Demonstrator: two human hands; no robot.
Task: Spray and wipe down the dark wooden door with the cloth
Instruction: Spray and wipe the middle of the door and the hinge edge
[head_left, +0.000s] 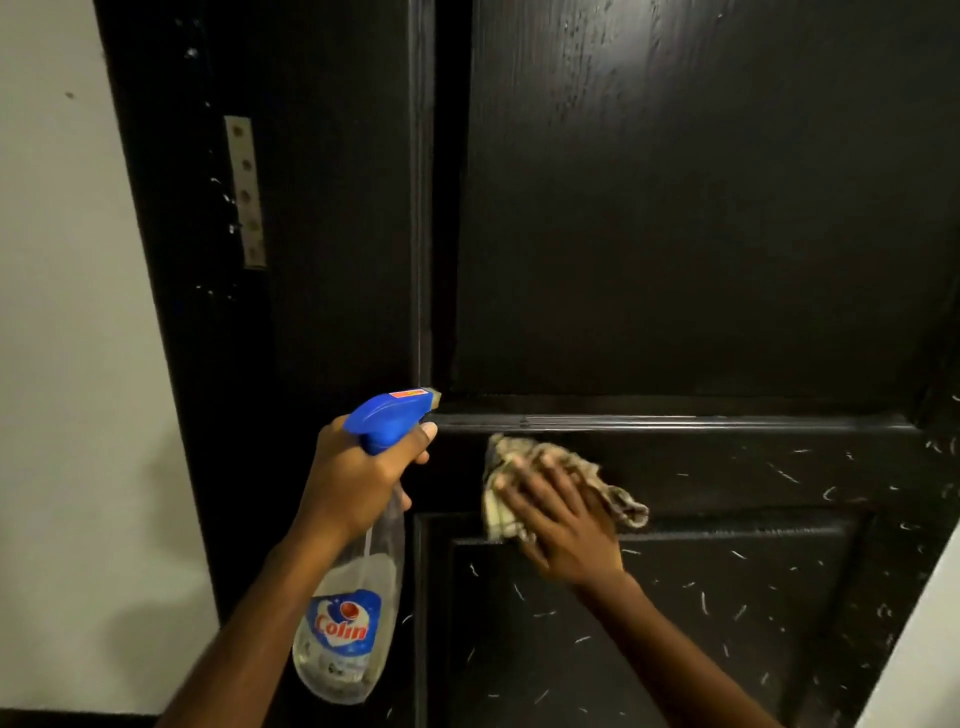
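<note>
**A:** Where is the cloth (498, 499) right now?

**B:** Flat against the dark wooden door (675, 234), just below the horizontal moulding (675, 421). The right grip (566, 525) presses it there with the fingers straight and spread, not curled round it. Crumpled edges of the cloth stick out on both sides of the hand.

**A:** And the other grip?

**B:** The left grip (358, 478) is wrapped round the neck of the spray bottle (358, 597), under its blue head, with a finger at the front by the trigger. The nozzle sits level with the moulding, at its left end, and aims at the door. The clear body, with its blue label, hangs tilted well below the moulding.

**A:** How does the door look?

**B:** Above the moulding the panel shows plain wood grain. Below it, white flecks (737, 556) are scattered across the surface, thickest to the right of the cloth.

**A:** Anything else?

**B:** A metal hinge plate (245, 192) sits on the dark frame, above and left of the moulding. A pale wall (67, 364) lies further left.
</note>
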